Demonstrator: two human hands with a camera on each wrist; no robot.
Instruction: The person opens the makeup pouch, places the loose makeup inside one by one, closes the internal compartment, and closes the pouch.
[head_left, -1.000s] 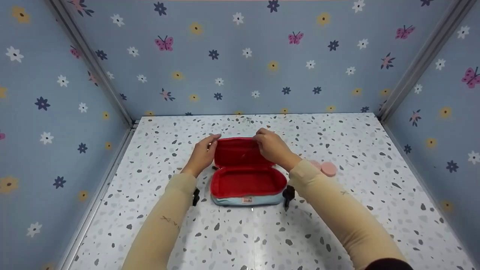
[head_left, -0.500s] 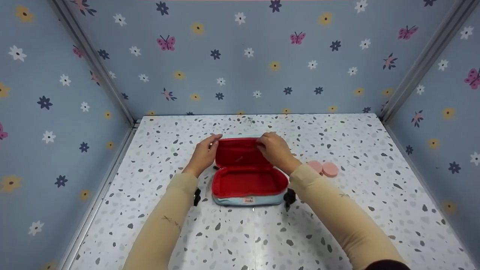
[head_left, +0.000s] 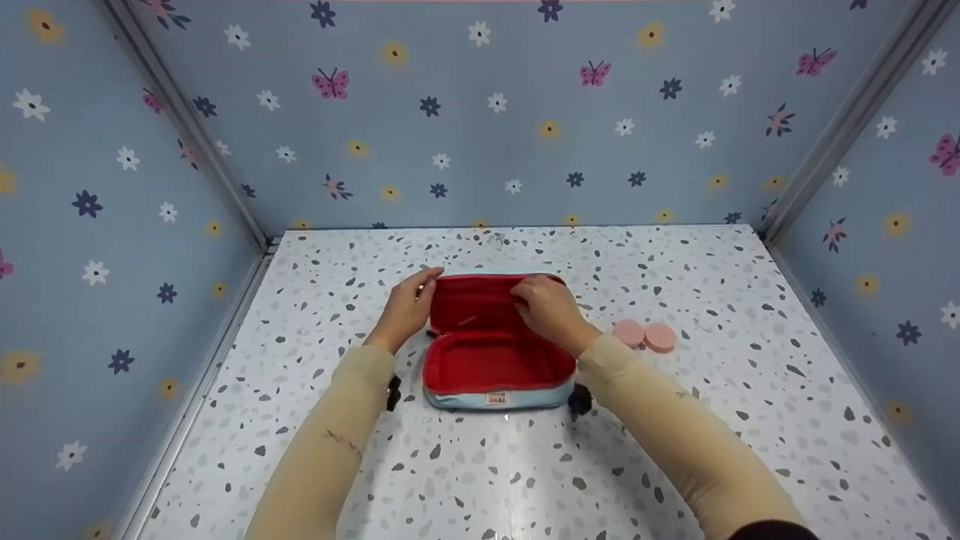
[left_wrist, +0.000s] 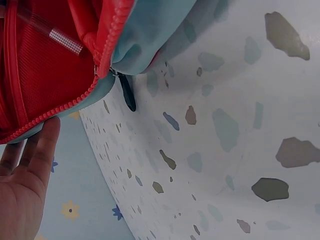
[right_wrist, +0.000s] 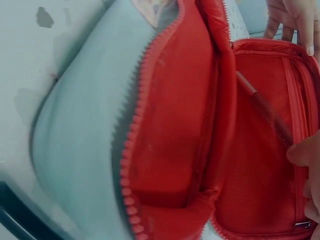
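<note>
Head view shows flowered walls, speckled table, left grip holding case, right grip pinching tube.

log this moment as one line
left hand: holds lid; right hand: inside lid, by slim stick; case: open; two pink discs: on table

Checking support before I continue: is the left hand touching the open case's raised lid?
Touching. The left wrist view shows the left hand, its fingers against the lid at the zippered edge, no gap visible.
</note>
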